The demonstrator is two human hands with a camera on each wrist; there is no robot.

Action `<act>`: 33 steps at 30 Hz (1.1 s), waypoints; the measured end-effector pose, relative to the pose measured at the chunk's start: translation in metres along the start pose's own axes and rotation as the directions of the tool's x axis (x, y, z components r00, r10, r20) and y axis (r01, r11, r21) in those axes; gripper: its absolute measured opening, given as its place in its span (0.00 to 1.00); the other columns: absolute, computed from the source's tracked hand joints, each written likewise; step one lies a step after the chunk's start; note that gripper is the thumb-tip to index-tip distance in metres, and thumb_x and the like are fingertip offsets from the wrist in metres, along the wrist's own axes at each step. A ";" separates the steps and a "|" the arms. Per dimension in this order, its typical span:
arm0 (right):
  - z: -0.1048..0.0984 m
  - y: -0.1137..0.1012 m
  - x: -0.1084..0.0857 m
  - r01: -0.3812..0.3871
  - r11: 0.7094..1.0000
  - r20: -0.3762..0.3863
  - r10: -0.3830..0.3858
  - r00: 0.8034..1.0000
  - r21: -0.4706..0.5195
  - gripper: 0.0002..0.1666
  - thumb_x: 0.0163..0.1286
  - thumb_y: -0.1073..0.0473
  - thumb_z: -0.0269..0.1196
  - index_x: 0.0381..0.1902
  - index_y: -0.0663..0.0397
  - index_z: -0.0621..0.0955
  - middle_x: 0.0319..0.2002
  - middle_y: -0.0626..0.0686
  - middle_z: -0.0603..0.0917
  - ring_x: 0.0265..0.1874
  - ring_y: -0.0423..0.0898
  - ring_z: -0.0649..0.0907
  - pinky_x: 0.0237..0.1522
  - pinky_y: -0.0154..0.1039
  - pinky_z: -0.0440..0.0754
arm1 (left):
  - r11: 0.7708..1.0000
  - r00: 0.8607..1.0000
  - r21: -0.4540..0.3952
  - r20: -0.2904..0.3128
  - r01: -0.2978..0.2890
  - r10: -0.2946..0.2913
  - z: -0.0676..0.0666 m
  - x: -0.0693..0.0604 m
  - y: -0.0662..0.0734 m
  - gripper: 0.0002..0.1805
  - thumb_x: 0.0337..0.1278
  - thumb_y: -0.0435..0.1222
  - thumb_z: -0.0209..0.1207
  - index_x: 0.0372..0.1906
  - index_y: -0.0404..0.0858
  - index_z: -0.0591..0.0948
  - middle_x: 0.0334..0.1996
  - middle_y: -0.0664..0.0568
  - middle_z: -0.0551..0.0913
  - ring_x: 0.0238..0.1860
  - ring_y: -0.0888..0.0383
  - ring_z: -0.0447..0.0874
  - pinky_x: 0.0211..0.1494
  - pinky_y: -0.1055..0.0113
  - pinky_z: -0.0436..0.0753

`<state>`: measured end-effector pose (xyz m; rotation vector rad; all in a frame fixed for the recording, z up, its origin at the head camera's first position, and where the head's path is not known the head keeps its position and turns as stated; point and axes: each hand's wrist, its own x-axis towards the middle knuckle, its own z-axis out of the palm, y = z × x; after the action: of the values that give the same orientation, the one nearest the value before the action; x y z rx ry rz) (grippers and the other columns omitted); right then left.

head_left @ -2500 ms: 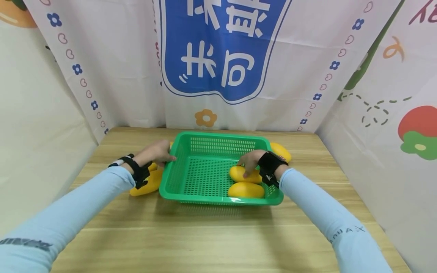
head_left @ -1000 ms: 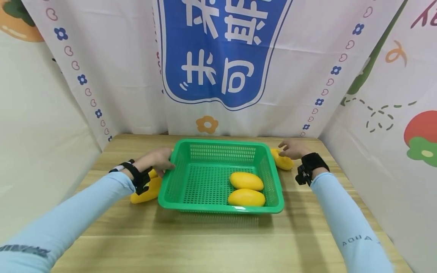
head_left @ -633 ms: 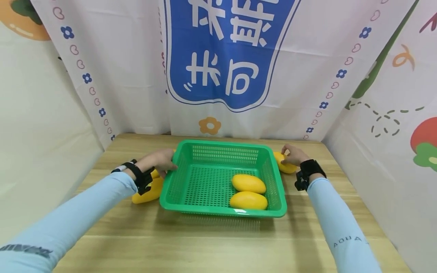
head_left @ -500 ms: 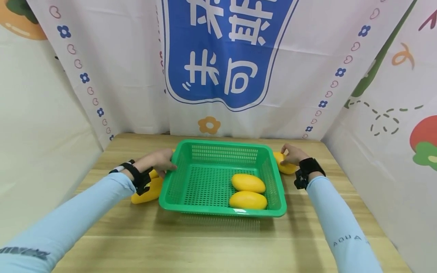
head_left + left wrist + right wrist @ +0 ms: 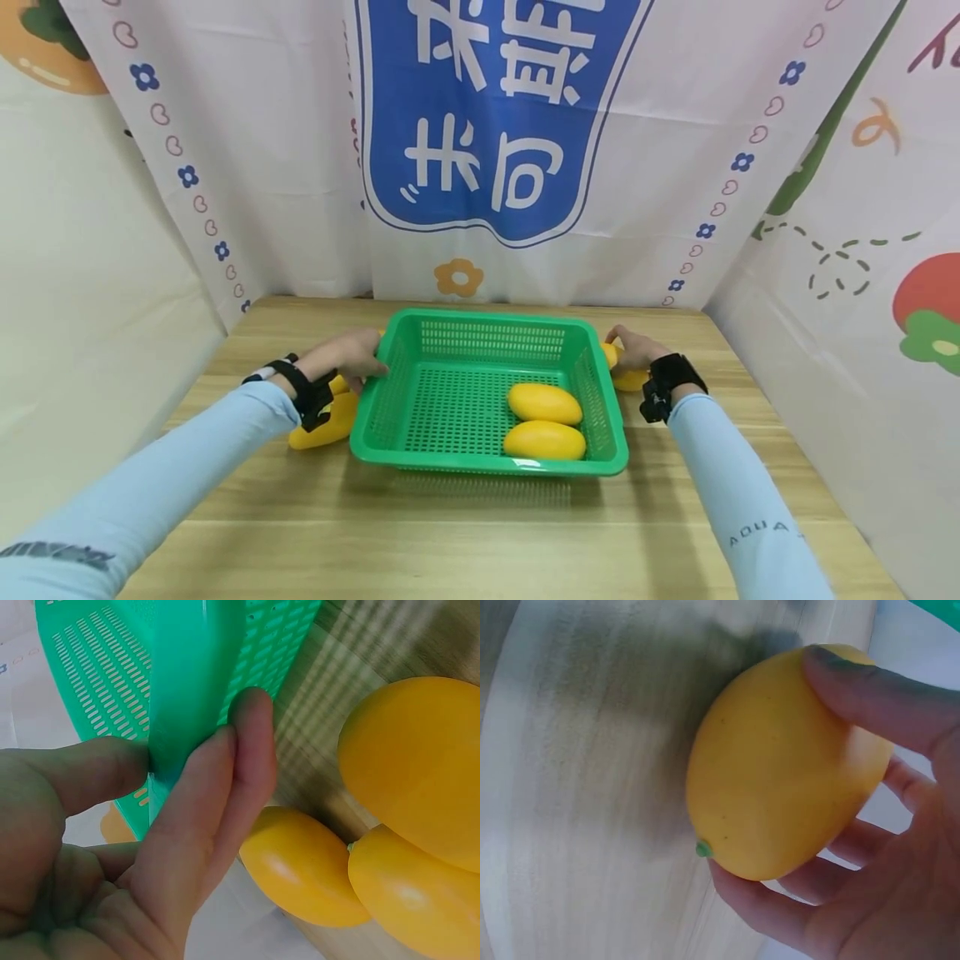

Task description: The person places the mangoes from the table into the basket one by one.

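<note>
We see both arms stretched forward over the table [image 5: 375, 533], the left hand [image 5: 348, 354] bent down at the basket's left side and the right hand [image 5: 637, 348] low beyond its right side, palm turned toward the basket.

Past the left fingertips runs the rim of the green basket [image 5: 487, 461]; the basket's width lies between our two hands. Its right wall stands just beside the right fingers, leaving a narrow gap there, while bare wood stretches from the right hand to the side cloth [image 5: 817, 333]. The back cloth [image 5: 300, 225] hangs past both sets of fingers.

Our left thumb is inside the rim and the fingers outside, pinched together on that edge. Three mangoes [image 5: 300, 862] lie on the wood just outside those fingers. Our right thumb and fingers are spread as wide as a yellow mango [image 5: 780, 765] and curl around it; we cannot tell whether it touches the table. Two more mangoes [image 5: 544, 403] rest in the basket, left of the right fingers and nearer to us.
</note>
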<state>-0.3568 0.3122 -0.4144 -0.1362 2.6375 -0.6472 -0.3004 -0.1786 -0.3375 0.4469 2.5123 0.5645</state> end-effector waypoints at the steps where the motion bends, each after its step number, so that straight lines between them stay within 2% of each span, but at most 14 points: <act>1: 0.000 0.000 -0.002 -0.006 1.000 -0.002 0.006 1.000 0.006 0.37 0.65 0.60 0.66 0.67 0.54 0.62 0.67 0.73 0.67 0.56 0.64 0.72 0.58 0.61 0.75 | 1.000 1.000 -0.002 -0.001 -0.005 0.005 0.000 0.000 0.000 0.06 0.69 0.29 0.55 0.38 0.28 0.76 0.30 0.42 0.84 0.26 0.53 0.89 0.32 0.64 0.89; 6: -0.010 -0.008 -0.018 -0.024 0.999 -0.033 0.025 0.999 0.030 0.42 0.65 0.53 0.67 0.70 0.54 0.59 0.63 0.73 0.69 0.49 0.61 0.76 0.41 0.49 0.82 | 1.000 1.000 -0.007 -0.007 -0.014 0.014 0.002 -0.002 -0.002 0.05 0.68 0.29 0.55 0.36 0.28 0.75 0.30 0.42 0.83 0.26 0.50 0.89 0.31 0.64 0.89; 8: -0.017 -0.015 -0.026 -0.012 0.998 -0.042 0.014 0.999 0.056 0.43 0.67 0.53 0.66 0.71 0.54 0.57 0.61 0.72 0.69 0.46 0.60 0.77 0.38 0.47 0.83 | 1.000 1.000 -0.005 -0.007 -0.012 0.012 0.002 -0.002 -0.002 0.05 0.68 0.29 0.55 0.36 0.28 0.75 0.30 0.43 0.83 0.27 0.49 0.89 0.31 0.64 0.89; 14: -0.036 -0.035 -0.047 0.070 0.986 -0.079 -0.058 0.995 0.150 0.43 0.70 0.56 0.64 0.73 0.57 0.54 0.60 0.71 0.66 0.49 0.59 0.75 0.43 0.44 0.80 | 1.000 1.000 -0.026 0.003 -0.018 0.018 0.001 -0.004 -0.004 0.05 0.68 0.28 0.55 0.38 0.27 0.76 0.31 0.41 0.84 0.26 0.53 0.88 0.33 0.63 0.89; 21: -0.050 -0.057 -0.056 0.118 0.982 -0.156 -0.095 0.983 0.149 0.43 0.68 0.56 0.66 0.72 0.53 0.55 0.60 0.71 0.71 0.49 0.60 0.77 0.42 0.41 0.78 | 0.999 0.999 -0.039 0.000 -0.034 0.034 0.002 -0.005 -0.006 0.05 0.68 0.27 0.54 0.39 0.27 0.76 0.31 0.41 0.85 0.24 0.56 0.87 0.31 0.64 0.89; 29: -0.053 -0.094 -0.067 0.223 0.963 -0.165 -0.199 0.966 0.148 0.44 0.66 0.60 0.68 0.72 0.54 0.57 0.60 0.68 0.71 0.52 0.60 0.76 0.51 0.50 0.80 | 0.999 0.999 -0.020 0.001 -0.049 0.049 0.002 -0.003 -0.006 0.04 0.68 0.27 0.54 0.37 0.29 0.75 0.29 0.43 0.83 0.24 0.55 0.87 0.31 0.64 0.89; 33: -0.052 -0.107 -0.068 0.232 0.962 -0.159 -0.210 0.965 0.141 0.43 0.66 0.61 0.68 0.72 0.54 0.58 0.60 0.67 0.71 0.53 0.60 0.76 0.53 0.52 0.80 | 0.999 0.999 -0.020 0.000 -0.051 0.051 0.003 -0.002 -0.004 0.04 0.68 0.27 0.54 0.39 0.28 0.75 0.30 0.42 0.84 0.23 0.57 0.87 0.32 0.63 0.89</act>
<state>-0.3170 0.2518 -0.2975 -0.3551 2.7161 -0.9718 -0.2979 -0.1825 -0.3407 0.5043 2.4987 0.6084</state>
